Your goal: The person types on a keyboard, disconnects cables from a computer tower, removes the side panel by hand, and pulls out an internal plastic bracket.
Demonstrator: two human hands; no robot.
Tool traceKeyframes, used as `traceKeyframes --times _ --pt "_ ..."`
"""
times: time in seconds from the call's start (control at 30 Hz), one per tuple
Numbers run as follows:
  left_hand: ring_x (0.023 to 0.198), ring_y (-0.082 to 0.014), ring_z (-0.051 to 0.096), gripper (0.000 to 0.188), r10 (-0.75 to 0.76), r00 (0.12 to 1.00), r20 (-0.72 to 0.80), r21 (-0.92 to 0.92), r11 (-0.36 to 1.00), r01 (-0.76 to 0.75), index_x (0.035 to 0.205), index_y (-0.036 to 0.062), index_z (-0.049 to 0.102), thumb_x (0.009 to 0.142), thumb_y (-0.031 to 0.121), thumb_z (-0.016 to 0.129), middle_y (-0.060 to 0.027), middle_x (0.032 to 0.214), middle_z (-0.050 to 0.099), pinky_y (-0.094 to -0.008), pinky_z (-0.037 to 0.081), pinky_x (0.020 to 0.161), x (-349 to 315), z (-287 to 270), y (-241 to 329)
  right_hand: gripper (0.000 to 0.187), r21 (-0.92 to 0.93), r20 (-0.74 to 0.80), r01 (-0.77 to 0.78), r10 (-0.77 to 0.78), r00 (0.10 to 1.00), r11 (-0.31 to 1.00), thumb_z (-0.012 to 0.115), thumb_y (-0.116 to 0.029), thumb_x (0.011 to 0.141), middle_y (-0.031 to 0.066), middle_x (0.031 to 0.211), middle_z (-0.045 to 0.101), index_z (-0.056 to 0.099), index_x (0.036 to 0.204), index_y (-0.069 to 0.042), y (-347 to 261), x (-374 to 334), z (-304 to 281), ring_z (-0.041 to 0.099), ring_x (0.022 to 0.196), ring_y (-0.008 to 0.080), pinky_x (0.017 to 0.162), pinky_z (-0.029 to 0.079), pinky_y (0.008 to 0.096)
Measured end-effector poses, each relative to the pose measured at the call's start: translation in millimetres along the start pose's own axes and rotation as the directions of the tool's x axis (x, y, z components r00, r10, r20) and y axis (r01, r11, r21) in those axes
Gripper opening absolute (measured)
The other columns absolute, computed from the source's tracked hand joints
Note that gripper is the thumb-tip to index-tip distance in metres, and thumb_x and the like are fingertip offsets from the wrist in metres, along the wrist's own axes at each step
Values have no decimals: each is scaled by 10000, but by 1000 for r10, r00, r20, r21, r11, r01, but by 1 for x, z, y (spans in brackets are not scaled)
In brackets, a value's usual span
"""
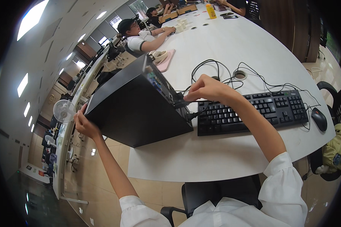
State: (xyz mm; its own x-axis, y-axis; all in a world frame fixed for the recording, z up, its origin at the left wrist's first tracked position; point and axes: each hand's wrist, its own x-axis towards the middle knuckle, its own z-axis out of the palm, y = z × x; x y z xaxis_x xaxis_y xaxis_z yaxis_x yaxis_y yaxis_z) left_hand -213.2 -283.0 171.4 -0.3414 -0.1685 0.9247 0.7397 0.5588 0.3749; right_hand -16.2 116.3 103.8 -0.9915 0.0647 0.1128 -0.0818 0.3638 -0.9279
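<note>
A black computer tower (136, 109) stands tilted on the white table's left edge, its rear panel (160, 85) with ports and a metal bracket turned to the right. My left hand (86, 124) grips the tower's front edge on the far left, fingers curled behind it. At the rear panel, my right hand (206, 89) is closed in a pinch on a black cable plug (180, 101); the fingers partly hide it, so I cannot tell how deep it sits. Lower on the same panel, another black plug (193, 115) is in the tower.
Right of the tower lie a black keyboard (252, 111), a mouse (319, 119), tangled black cables (216, 68) and a tape roll (240, 75). A pink pad (166, 60) with tape rolls (159, 56) lies behind the tower. A person (144, 38) sits at the far left side; others sit farther back.
</note>
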Motion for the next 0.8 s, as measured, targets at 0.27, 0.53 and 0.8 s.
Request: traceKeyframes --times 0.27,0.53,0.8 --pt "961 -226 700 375 20 999 -35 12 1000 -20 992 33 838 1039 168 492 -99 1007 765 -344 495 939 -2 1 -2 290 -12 -434 114 -108 895 993 748 -281 935 82 863 735 796 884 0 -14 -46 -90 664 838 120 863 535 279" --pt "994 -204 690 404 7 1000 20 1 1000 -7 1058 47 833 1084 199 459 -80 1054 752 -329 485 956 2 -1 -14 287 -133 -648 710 -603 465 691 524 -184 1061 137 1021 700 680 1023 54 -32 -89 -150 677 1066 252 1050 521 412" --pt "1010 -195 692 431 17 998 57 -20 1000 -16 1101 30 818 1102 221 432 -77 1092 760 -333 483 978 3 -4 -20 311 -490 -770 764 -620 -153 420 415 -196 935 224 1089 615 568 967 72 -44 -199 -208 582 1176 377 1184 386 534"
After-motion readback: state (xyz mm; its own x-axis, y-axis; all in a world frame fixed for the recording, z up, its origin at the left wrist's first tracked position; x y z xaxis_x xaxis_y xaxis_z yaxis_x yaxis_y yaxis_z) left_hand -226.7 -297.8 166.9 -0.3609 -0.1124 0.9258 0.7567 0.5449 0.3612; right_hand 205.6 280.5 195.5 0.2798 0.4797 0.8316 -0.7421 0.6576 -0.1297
